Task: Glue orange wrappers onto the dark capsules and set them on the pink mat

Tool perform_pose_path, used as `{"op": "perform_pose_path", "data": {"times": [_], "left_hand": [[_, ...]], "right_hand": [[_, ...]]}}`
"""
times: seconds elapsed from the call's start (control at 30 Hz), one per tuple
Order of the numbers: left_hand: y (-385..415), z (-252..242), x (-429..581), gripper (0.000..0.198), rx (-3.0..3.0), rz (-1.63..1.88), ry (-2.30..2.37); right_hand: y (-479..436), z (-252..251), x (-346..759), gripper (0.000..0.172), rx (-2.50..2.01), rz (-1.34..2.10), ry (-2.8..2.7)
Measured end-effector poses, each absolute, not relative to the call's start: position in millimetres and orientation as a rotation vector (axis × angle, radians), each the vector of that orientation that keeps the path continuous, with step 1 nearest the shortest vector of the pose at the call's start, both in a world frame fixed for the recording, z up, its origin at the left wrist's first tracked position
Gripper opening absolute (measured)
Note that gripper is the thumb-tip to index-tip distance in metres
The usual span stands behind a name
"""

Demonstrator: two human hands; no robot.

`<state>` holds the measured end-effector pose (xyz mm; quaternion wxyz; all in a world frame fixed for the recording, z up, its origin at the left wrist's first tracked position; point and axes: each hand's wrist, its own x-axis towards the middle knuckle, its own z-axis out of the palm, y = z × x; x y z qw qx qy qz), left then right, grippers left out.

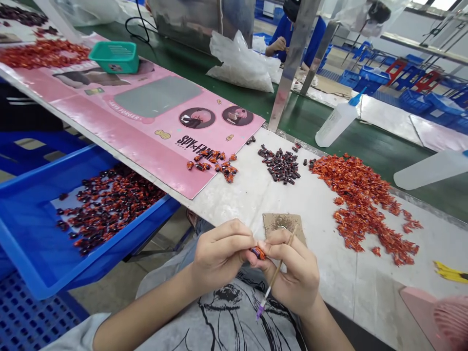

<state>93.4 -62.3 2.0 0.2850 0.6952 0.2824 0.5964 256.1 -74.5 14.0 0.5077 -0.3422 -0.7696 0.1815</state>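
Observation:
Between the fingertips of both hands, over my lap, is a small orange and dark plastic part. My left hand pinches it from one side, and my right hand grips its other side. A thin brush with a purple tip also sits in my right hand, slanting down toward my lap. Just beyond the fingers lies a stained cardboard piece at the table edge. A pile of dark parts and a larger heap of orange parts spread over the white tabletop.
On the left, a blue bin holds many orange-and-dark pieces. A pink printed mat carries a green basket and several loose pieces. Plastic bottles stand along the back. A yellow tool lies far right. A person sits opposite.

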Motion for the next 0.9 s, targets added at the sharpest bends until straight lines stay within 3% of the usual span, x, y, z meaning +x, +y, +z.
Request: {"op": "perform_pose_path", "data": {"times": [0.07,0.2,0.27,0.4,0.53,0.77,0.9], "left_hand": [[-60,1,92,0.011,1.865,1.541,0.796],[-57,-1,88,0.049,1.820,1.401,0.836],[-57,-1,88,0.053,1.779,1.295,0.779],[-60,1,89,0.043,1.740,1.190,0.720],[-63,-1,91,0.035,1.746,1.256,0.755],[-70,-3,97,0.020,1.898,1.340,0.749],[-73,1,100,0.015,1.955,1.376,0.698]], "right_hand": [[-75,12,256,0.002,-0.831,0.427,-1.824],[-76,9,257,0.008,-0.831,0.414,-1.810],[-76,8,258,0.010,-0.823,0.418,-1.817],[-77,8,260,0.014,-0.802,0.439,-1.819],[-79,8,262,0.029,-0.874,0.502,-1.784],[-83,7,255,0.043,-0.922,1.043,-1.663],[-85,8,251,0.046,-0.833,1.188,-1.580]]}}
